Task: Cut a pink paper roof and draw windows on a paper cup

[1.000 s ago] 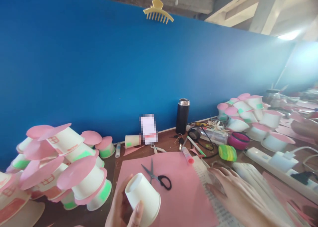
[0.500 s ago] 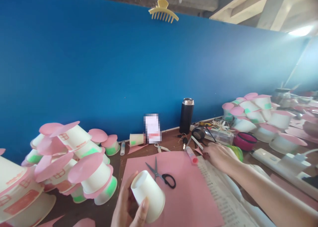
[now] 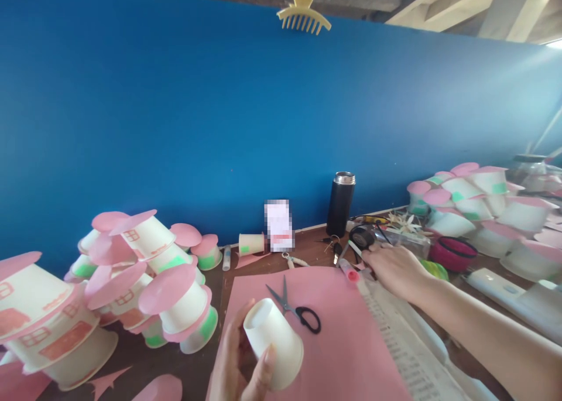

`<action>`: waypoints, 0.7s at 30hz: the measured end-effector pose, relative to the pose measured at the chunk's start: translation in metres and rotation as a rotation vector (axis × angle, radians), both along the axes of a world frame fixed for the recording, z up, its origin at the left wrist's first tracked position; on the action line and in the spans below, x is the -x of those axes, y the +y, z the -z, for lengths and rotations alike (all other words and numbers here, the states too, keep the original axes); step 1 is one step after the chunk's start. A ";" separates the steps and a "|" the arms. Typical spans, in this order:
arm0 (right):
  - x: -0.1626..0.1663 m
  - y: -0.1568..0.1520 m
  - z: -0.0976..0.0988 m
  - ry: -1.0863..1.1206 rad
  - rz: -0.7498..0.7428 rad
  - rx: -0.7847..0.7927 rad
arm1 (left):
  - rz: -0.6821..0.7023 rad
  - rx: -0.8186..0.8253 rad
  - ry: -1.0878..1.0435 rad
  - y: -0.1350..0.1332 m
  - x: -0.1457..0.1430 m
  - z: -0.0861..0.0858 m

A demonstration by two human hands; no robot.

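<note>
My left hand is closed around a plain white paper cup, held tilted with its base up and toward the left. Beneath it lies a sheet of pink paper, on which rest black-handled scissors with their blades apart. On the right, my right hand reaches to the table with fingers bent inward at the near end of a slim white stick. Its fingertips are partly hidden, so what they grip is unclear. A pink-capped tube lies just left of those fingers.
Stacked cups with pink paper discs crowd the left; more cups are piled at the right. A black flask stands by the blue partition. Pink pouch, white power strip and printed paper lie right.
The view has swung a little to the left. My right hand has edged closer over the white stick, covering more of it. My left hand still holds the cup in the same tilt.
</note>
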State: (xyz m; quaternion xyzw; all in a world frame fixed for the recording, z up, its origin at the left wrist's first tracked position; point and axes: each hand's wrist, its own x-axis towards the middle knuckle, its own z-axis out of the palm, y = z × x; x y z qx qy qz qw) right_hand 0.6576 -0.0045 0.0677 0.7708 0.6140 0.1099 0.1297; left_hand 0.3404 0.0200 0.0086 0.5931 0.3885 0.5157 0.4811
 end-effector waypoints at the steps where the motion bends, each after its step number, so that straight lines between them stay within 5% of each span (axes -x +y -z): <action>1: -0.001 -0.001 -0.004 -0.011 -0.002 -0.023 | 0.001 -0.004 0.005 0.000 0.000 0.000; 15: -0.005 -0.029 -0.066 0.051 0.090 -0.457 | -0.002 0.026 0.020 0.005 0.003 0.005; 17: 0.004 -0.032 -0.070 0.283 0.109 -0.645 | -0.025 0.065 -0.020 0.006 0.002 0.006; 19: 0.021 -0.033 -0.068 0.883 0.111 -0.977 | -0.050 0.117 -0.068 0.007 0.002 0.005; 21: 0.045 -0.032 -0.058 1.079 0.076 -1.026 | -0.071 0.144 -0.097 0.008 0.002 0.003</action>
